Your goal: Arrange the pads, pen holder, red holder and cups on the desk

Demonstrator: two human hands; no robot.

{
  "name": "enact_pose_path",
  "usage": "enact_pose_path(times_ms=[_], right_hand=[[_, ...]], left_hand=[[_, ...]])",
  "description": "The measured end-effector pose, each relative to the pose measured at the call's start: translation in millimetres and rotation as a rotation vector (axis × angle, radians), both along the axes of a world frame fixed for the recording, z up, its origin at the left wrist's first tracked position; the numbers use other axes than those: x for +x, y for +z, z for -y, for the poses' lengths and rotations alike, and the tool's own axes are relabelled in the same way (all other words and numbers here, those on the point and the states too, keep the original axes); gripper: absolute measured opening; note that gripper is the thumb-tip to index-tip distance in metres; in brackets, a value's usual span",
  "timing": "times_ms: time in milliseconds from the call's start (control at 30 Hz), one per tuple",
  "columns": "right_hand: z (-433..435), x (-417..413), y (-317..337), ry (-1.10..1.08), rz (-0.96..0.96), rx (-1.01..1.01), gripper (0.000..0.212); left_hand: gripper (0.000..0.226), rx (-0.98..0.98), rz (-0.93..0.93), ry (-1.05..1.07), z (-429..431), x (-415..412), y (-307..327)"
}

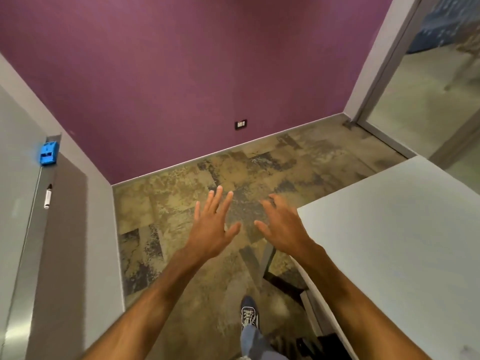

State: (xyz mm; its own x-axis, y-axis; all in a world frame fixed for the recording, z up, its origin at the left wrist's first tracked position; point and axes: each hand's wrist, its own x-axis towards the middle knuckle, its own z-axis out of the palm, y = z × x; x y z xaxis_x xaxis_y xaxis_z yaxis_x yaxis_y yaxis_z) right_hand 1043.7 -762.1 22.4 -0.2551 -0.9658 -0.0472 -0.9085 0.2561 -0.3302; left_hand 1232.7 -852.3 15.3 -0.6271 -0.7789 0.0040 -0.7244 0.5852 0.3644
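My left hand and my right hand are stretched out in front of me over the floor, palms down, fingers spread, holding nothing. The white desk fills the right side; my right hand hovers just off its left corner. The part of the desk top that shows is bare. No pads, pen holder, red holder or cups appear in this view.
A purple wall stands ahead with a dark socket low on it. At the left a whiteboard ledge carries a blue eraser and a marker. A glass door is at the far right. My shoe is on the patterned floor.
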Motion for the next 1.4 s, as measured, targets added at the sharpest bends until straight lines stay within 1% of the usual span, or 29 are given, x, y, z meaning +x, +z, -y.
enact_pose_path(times_ms=[67,100,167,333,633,767,800,867,900,967,1000,1067,1100,1167,1200,1267,1300,1367,1400], right_hand=[[42,-19,-2,0.01,0.022,0.02,0.06],[43,-16,-1,0.024,0.014,0.023,0.06],[90,-43,-2,0.029,0.007,0.035,0.06],[149,-72,2,0.033,-0.006,0.05,0.059],[257,-125,-6,-0.057,-0.005,0.06,0.058],[335,-160,-9,-0.197,0.015,0.065,0.055],[336,-162,-5,-0.193,0.017,0.072,0.055],[372,-180,-2,-0.289,0.03,0.068,0.056],[374,-179,0,-0.286,0.032,0.075,0.057],[400,-197,4,-0.387,0.041,0.062,0.057],[403,-198,7,-0.385,0.047,0.056,0.057],[419,-218,9,-0.467,0.057,0.044,0.058],[420,-219,10,-0.467,0.057,0.047,0.06],[431,-245,9,-0.555,0.051,0.046,0.063],[432,-247,11,-0.563,0.056,0.054,0.064],[440,-279,7,-0.647,0.092,0.05,0.065],[440,-280,7,-0.648,0.099,0.051,0.065],[445,-321,-2,-0.704,0.112,0.029,0.065],[445,-323,0,-0.7,0.109,0.031,0.066]], left_hand=[[0.079,0.043,0.003,0.007,38,-19,3],[0.078,0.042,0.018,-0.007,38,-19,4],[0.078,0.059,-0.002,0.004,83,-41,4],[0.079,0.046,0.022,0.001,143,-66,7],[0.08,0.051,0.065,-0.103,270,-120,2],[0.08,0.077,0.071,-0.247,370,-170,-3],[0.079,0.074,0.08,-0.248,370,-172,-1],[0.079,0.093,0.05,-0.336,417,-198,0],[0.078,0.09,0.047,-0.327,417,-197,2],[0.078,0.089,0.021,-0.413,458,-226,5],[0.079,0.063,0.028,-0.4,462,-227,7],[0.079,0.079,0.026,-0.48,490,-259,11],[0.079,0.066,0.032,-0.48,490,-259,12],[0.08,0.081,0.004,-0.562,511,-296,14],[0.08,0.066,0.012,-0.563,512,-298,16],[0.08,0.081,-0.001,-0.633,529,-343,14],[0.08,0.069,0.005,-0.637,529,-345,16],[0.081,0.078,0.006,-0.704,543,-399,10],[0.081,0.059,0.017,-0.712,545,-404,13]])
